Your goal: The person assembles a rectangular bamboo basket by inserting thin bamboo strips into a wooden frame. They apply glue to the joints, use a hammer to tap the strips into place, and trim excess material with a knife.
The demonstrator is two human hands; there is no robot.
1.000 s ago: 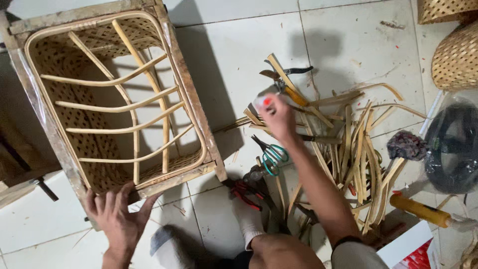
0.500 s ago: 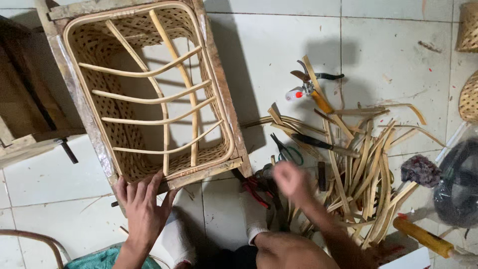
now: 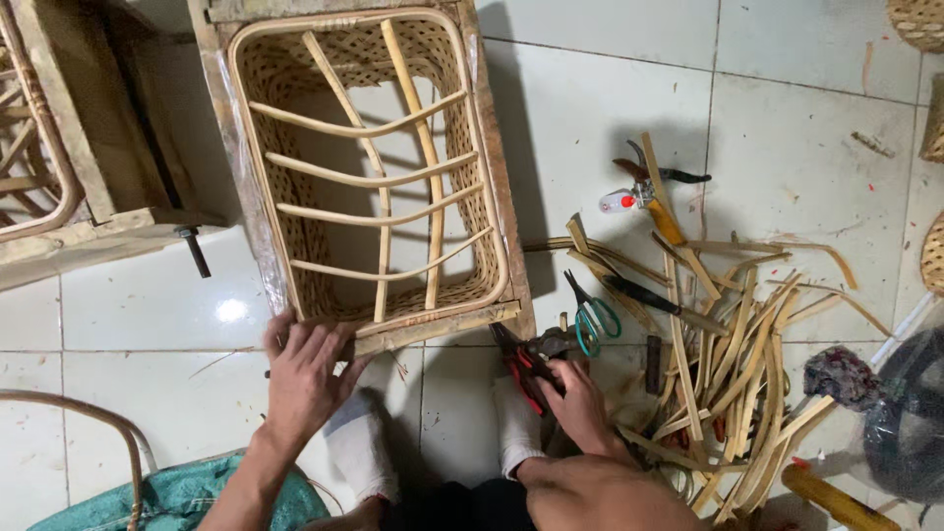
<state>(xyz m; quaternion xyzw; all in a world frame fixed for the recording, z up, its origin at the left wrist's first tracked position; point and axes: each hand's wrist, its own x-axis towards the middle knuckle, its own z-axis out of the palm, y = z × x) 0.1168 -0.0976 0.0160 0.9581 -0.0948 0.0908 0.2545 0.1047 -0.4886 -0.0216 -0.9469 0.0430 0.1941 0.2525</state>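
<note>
A woven rattan basket frame (image 3: pixel 366 177) with crossed cane ribs lies on the white tiled floor in front of me. My left hand (image 3: pixel 305 379) rests spread on its near wooden edge. My right hand (image 3: pixel 575 398) is down on the floor among the tools, fingers curled on red-handled pliers (image 3: pixel 526 364). Green-handled scissors (image 3: pixel 590 315) lie just beyond that hand. A small white bottle with a red cap (image 3: pixel 619 202) lies farther off beside dark pliers (image 3: pixel 654 175).
A heap of split cane strips (image 3: pixel 733 344) covers the floor at the right. A wooden frame (image 3: pixel 79 147) stands at the left, woven baskets (image 3: pixel 924 20) at the top right, a dark bag (image 3: pixel 910 423) at the right edge. My socked feet (image 3: pixel 359 447) sit below the basket.
My right hand drew back from the small bottle, left it on the floor, and came down onto the red-handled pliers. The view shifted, so the basket now sits further right.
</note>
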